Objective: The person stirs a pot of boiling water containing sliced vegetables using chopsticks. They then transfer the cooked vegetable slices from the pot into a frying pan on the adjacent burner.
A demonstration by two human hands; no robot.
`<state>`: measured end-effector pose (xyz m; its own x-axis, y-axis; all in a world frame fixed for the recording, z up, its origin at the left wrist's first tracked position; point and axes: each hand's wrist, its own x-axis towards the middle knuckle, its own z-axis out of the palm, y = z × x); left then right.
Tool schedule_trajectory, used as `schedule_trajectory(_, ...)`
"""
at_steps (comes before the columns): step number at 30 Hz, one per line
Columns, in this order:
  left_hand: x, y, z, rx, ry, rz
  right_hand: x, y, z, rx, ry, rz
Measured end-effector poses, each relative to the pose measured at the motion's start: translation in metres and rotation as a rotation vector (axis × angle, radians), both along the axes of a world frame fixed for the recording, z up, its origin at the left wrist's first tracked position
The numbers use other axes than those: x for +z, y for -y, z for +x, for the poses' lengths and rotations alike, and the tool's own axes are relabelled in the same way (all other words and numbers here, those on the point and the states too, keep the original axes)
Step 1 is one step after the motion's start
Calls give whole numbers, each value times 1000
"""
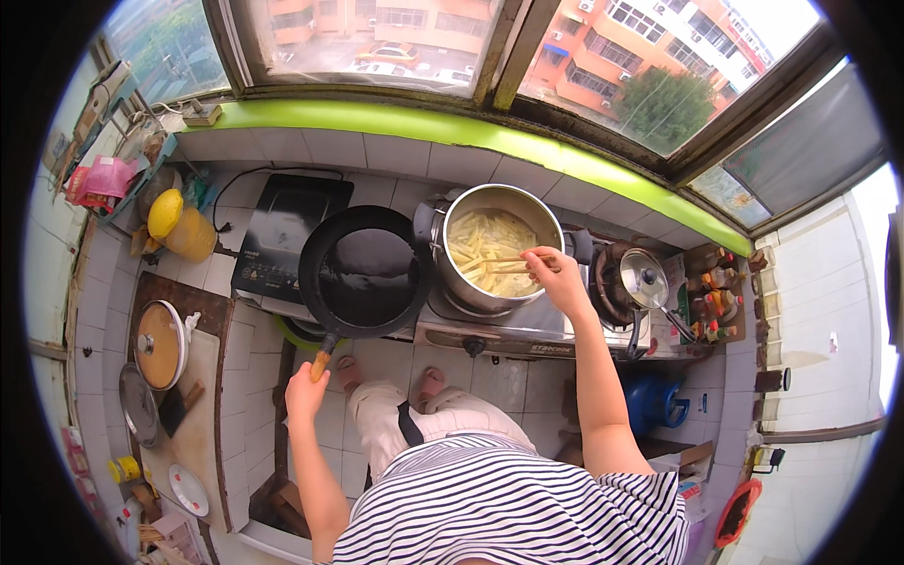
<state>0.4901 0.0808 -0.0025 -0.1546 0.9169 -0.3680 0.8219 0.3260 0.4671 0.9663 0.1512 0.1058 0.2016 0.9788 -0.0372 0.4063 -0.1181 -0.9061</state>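
Note:
My left hand [306, 393] grips the wooden handle [320, 366] of a black frying pan [368, 272], which I hold just left of a tall steel pot. Its dark inside looks glossy. In my right hand [554, 277] is a pair of wooden chopsticks [505, 260], their tips down among the pale cut strips in the pot. Those strips [487, 247], which look like potato, lie in liquid. The steel pot [551, 212] has dark side handles and stands on a steel gas stove [522, 336].
Behind the pan is a black induction cooker [296, 205]. A small lidded saucepan [643, 278] sits at the right burner, with seasoning bottles [720, 304] beyond. A blue gas cylinder [646, 406] stands below. On the left counter are a cleaver [174, 412], a round lid [161, 345] and a white plate [188, 490].

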Motion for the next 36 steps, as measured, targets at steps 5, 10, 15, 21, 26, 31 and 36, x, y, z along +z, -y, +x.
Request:
schedule_trajectory(5,0,0,0,-4,-2,5,12,6,22,-83,27,91)
schedule_trajectory(10,-1,0,-2,-4,23,11,1,10,19,11,10,-40)
schedule_trajectory(15,-2,0,-2,-13,32,21,-15,10,3,81,-54,-24)
schedule_trajectory(21,-4,-1,-3,-4,33,1,-20,7,-1,114,-64,-41)
schedule_trajectory(26,-9,-1,-5,-7,52,0,-25,7,-6,90,42,54)
schedule_trajectory(31,-6,-1,-4,0,49,4,-4,1,5,-88,-41,105)
schedule_trajectory(36,-4,-1,-3,2,43,13,-5,-27,23,-183,17,211)
